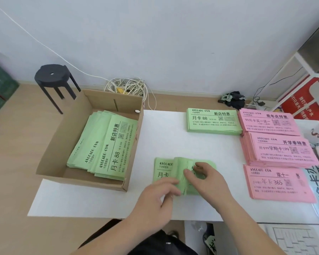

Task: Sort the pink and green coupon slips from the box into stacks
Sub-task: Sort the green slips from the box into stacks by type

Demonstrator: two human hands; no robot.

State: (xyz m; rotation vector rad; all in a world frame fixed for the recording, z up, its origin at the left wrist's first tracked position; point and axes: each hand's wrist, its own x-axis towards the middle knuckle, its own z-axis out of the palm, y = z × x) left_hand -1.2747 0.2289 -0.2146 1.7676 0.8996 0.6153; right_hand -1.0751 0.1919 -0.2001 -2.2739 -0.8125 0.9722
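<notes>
Left hand (155,199), right hand (204,179) seemingly pinch green slips (162,171).

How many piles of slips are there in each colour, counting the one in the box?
Green: 3, namely box pile, far green pile, near green pile
Pink: 3, namely far pink pile, middle pink pile, near pink pile
Total: 6 piles

Three pink stacks (269,124) (282,151) (278,184), three green piles (214,122) (162,171) (103,146)
</notes>
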